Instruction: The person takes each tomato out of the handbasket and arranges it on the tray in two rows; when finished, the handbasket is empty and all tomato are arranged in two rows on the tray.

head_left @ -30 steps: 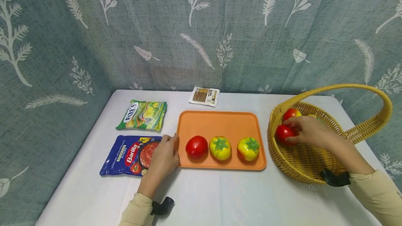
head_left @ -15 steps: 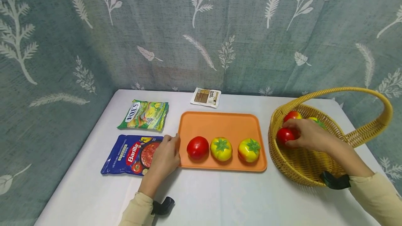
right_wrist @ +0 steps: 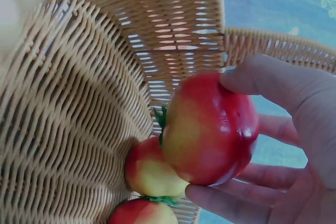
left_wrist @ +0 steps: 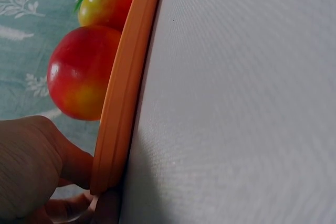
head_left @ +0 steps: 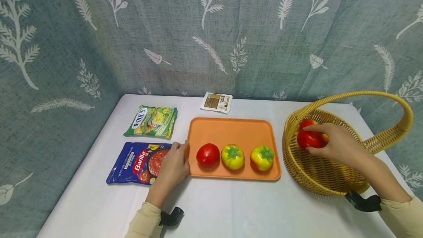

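Note:
My right hand (head_left: 340, 144) holds a glossy red tomato (head_left: 308, 140) between thumb and fingers, over the inside of the wicker basket (head_left: 305, 183). In the right wrist view this tomato (right_wrist: 210, 129) shows a yellow patch and a green calyx on its left side. Two more red-and-yellow tomatoes (right_wrist: 152, 169) lie beneath it against the woven wall. On the other side, my left hand (head_left: 173, 164) grips the left edge of the orange tray (head_left: 231, 129). Thumb and fingers pinch the tray's rim (left_wrist: 118, 108) in the left wrist view.
On the tray sit a red tomato (head_left: 208, 155) and two yellow ones with green tops, the nearer-right one (head_left: 261, 158) by the basket. A blue Barilla pouch (head_left: 138, 162), a green Fox's bag (head_left: 153, 120) and a small sachet (head_left: 216, 102) lie around it. The basket's handle (head_left: 357, 94) arches up.
My right hand has drawn the tomato up and slightly right inside the basket, away from where it lay at the left wall. My left hand stays on the tray.

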Demonstrator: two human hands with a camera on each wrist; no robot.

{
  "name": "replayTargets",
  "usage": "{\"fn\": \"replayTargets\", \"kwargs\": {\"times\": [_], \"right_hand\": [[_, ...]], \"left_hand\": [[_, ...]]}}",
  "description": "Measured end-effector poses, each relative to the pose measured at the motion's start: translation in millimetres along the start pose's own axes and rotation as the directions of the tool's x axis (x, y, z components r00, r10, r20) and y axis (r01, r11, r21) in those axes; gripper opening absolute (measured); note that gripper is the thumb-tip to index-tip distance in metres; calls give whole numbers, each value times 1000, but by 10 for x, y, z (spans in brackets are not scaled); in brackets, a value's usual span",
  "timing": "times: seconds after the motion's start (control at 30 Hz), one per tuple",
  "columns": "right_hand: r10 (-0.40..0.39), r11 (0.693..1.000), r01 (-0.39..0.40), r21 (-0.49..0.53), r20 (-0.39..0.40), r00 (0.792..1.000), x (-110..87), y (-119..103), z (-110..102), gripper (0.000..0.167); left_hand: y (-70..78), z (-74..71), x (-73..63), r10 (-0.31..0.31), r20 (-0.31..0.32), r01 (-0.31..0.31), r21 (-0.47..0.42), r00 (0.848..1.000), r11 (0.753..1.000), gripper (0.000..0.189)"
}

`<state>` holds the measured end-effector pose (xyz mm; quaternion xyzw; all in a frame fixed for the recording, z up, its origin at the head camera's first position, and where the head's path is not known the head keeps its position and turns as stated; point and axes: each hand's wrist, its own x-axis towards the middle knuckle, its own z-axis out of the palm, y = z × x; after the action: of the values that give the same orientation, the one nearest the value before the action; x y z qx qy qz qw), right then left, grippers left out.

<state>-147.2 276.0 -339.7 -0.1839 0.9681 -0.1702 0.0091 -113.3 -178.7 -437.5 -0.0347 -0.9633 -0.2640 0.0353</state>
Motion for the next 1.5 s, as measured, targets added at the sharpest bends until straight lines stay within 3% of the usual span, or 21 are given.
{"fn": "replayTargets", "kwargs": {"times": [0.3, 0.7, 1.13, 1.37, 1.5], "right_hand": [[-53, 999, 52, -11, -137, 989, -200, -95, -34, 59], [-129, 991, 132, -9, -293, 947, -361, -313, -28, 59], [-235, 967, 255, 5, -368, 900, -363, -714, -59, 65], [-262, 957, 288, 22, -360, 896, -274, -860, 10, 63], [-304, 942, 334, 18, -370, 878, -199, -917, 39, 62]], "left_hand": [[18, -13, -4, -17, 19, 17, -6, 1000, 1000, 59], [-3, 27, -14, 14, -23, -13, 17, 1000, 1000, 55], [19, 0, -14, 9, -1, -9, 25, 1000, 1000, 56], [13, -4, 9, 9, 1, -9, 24, 1000, 1000, 56], [6, -6, 19, 12, 3, -12, 28, 1000, 1000, 58]]}}
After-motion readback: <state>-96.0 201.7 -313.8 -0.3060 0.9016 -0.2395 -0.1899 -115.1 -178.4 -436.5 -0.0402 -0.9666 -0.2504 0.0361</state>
